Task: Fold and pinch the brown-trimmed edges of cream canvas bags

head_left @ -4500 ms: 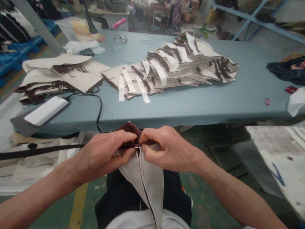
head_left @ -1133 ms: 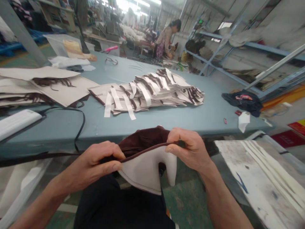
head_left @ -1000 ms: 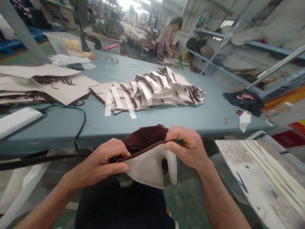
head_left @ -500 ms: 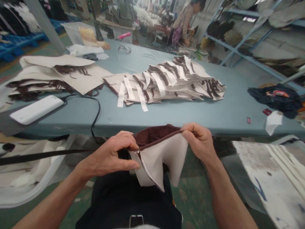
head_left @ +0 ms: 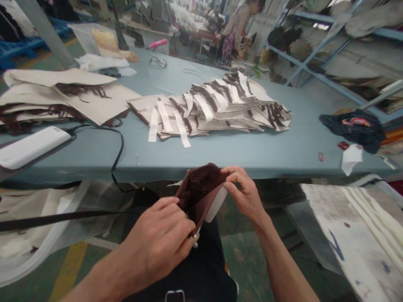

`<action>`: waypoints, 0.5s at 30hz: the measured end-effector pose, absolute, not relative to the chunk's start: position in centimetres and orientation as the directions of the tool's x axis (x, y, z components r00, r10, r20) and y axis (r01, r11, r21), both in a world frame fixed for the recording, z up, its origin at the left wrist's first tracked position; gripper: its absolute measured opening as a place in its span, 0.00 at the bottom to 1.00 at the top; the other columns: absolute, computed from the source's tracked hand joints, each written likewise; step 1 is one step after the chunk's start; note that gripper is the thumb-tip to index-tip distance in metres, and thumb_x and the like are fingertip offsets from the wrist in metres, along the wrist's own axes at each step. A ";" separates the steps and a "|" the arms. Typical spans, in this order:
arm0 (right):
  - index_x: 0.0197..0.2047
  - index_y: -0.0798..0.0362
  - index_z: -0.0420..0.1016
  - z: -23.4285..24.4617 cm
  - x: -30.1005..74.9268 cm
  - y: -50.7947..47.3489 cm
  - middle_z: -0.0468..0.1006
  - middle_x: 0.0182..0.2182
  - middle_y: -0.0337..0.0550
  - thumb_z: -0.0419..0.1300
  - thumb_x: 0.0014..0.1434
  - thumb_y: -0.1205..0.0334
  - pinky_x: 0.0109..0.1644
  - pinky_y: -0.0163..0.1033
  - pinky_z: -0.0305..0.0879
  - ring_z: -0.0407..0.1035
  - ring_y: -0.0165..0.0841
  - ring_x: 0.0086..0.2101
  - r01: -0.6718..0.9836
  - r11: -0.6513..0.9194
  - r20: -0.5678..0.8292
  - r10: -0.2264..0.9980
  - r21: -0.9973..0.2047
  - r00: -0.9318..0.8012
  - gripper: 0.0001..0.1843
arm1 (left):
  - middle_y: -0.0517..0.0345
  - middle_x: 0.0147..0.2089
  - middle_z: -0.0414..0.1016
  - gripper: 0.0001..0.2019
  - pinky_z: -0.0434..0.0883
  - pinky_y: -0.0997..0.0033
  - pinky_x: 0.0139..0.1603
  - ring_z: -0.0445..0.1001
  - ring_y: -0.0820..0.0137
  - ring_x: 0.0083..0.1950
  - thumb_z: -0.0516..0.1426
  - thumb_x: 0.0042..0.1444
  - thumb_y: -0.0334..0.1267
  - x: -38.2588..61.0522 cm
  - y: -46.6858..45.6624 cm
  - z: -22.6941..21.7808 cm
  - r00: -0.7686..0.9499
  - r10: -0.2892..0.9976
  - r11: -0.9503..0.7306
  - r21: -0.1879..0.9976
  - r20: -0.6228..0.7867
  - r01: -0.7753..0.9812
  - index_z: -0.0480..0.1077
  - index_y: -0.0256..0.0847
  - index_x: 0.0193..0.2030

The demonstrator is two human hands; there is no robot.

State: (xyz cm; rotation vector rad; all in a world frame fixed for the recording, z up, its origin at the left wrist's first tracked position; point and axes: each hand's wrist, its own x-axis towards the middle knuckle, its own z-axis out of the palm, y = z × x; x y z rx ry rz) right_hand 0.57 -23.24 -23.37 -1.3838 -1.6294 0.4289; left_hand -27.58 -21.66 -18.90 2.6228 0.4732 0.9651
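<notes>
Between my hands hangs a beige fabric pouch (head_left: 204,201) with a dark brown lining, its mouth spread so that the inside shows. My left hand (head_left: 163,235) is closed on the pouch's near left edge, its back toward me and the fingertips partly hidden. On the far right corner of the rim, my right hand (head_left: 244,191) pinches the brown edge between thumb and fingers. Brown strings or folds seem to lie inside the pouch. It is held in front of the table edge, above my lap.
On the blue-green table (head_left: 252,151) lies a fanned row of beige pieces (head_left: 201,111) with white strips. Stacked beige panels (head_left: 94,100) and a white power bank (head_left: 34,144) with a black cable are left. A white-topped board (head_left: 340,226) stands right. A person (head_left: 234,31) works beyond.
The pouch has been tilted and its mouth opened toward me, showing more lining. My left hand has turned over and closed on the near edge. My right hand has shifted left.
</notes>
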 end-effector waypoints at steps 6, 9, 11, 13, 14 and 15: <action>0.56 0.48 0.73 -27.2 -3.6 -26.0 0.73 0.65 0.55 0.59 0.71 0.50 0.57 0.49 0.72 0.70 0.45 0.61 0.481 0.209 0.357 0.903 -0.851 0.239 0.16 | 0.64 0.24 0.69 0.16 0.71 0.63 0.42 0.67 0.70 0.26 0.53 0.70 0.26 -24.6 -24.4 -20.1 0.664 0.381 -0.921 0.327 0.643 0.212 0.69 0.41 0.29; 0.56 0.47 0.74 -28.9 -6.4 -30.0 0.77 0.53 0.51 0.51 0.74 0.41 0.51 0.48 0.75 0.74 0.44 0.52 0.398 0.244 0.386 0.862 -0.884 0.330 0.22 | 0.63 0.23 0.67 0.17 0.66 0.63 0.33 0.63 0.69 0.26 0.54 0.68 0.26 -23.8 -24.6 -20.6 0.637 0.405 -0.914 0.310 0.656 0.262 0.68 0.41 0.26; 0.54 0.47 0.73 -29.5 -8.0 -32.7 0.77 0.46 0.48 0.50 0.73 0.37 0.49 0.50 0.76 0.75 0.44 0.46 0.420 0.243 0.405 0.841 -0.875 0.358 0.25 | 0.63 0.23 0.67 0.17 0.63 0.62 0.31 0.61 0.68 0.26 0.53 0.67 0.25 -23.2 -24.6 -20.8 0.605 0.428 -0.903 0.308 0.671 0.298 0.67 0.42 0.26; 0.53 0.44 0.73 -29.5 -9.2 -34.3 0.78 0.43 0.48 0.55 0.72 0.40 0.45 0.51 0.77 0.76 0.45 0.42 0.497 0.187 0.371 0.878 -0.847 0.302 0.19 | 0.62 0.23 0.66 0.18 0.62 0.61 0.31 0.60 0.68 0.26 0.52 0.67 0.24 -22.4 -24.6 -20.9 0.580 0.449 -0.893 0.316 0.680 0.321 0.66 0.42 0.25; 0.54 0.43 0.73 -29.2 -9.6 -34.5 0.79 0.44 0.48 0.58 0.72 0.43 0.45 0.51 0.78 0.76 0.45 0.43 0.552 0.160 0.334 0.914 -0.819 0.231 0.16 | 0.62 0.23 0.66 0.18 0.61 0.61 0.31 0.61 0.68 0.26 0.52 0.66 0.24 -22.0 -24.7 -20.9 0.573 0.463 -0.886 0.326 0.676 0.331 0.66 0.42 0.25; 0.54 0.42 0.75 -28.8 -9.9 -34.5 0.80 0.47 0.48 0.61 0.72 0.47 0.46 0.50 0.79 0.77 0.44 0.45 0.602 0.145 0.293 0.944 -0.785 0.155 0.13 | 0.61 0.23 0.66 0.17 0.60 0.61 0.31 0.61 0.67 0.26 0.52 0.65 0.23 -21.6 -24.9 -20.9 0.561 0.479 -0.877 0.335 0.675 0.344 0.66 0.42 0.25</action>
